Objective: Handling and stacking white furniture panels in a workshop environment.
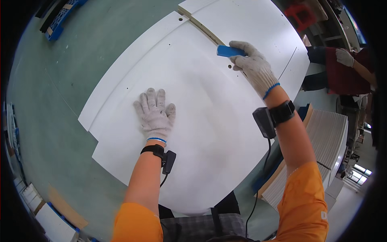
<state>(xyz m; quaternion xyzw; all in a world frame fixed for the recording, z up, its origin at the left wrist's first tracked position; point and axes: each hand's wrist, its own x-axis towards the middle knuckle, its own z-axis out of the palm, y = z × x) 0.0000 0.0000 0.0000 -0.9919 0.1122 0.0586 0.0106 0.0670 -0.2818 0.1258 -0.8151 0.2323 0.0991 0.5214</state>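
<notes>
A large white panel [193, 121] with small holes and a groove along its left side lies in front of me. My left hand [155, 117], in a knitted work glove with a blue cuff edge, rests flat on it with the fingers spread. My right hand [253, 62], gloved the same way, grips a blue block [229, 51] between thumb and fingers near the panel's far right edge. The block's underside is hidden, so I cannot tell whether it touches the panel.
Beyond a wood-coloured edge [203, 30] lies another white panel [250, 20]. A stack of white panels [310, 149] stands to the right. Another person's gloved hand [344, 57] shows at the far right. A blue pallet [60, 24] is on the green floor [52, 101], far left.
</notes>
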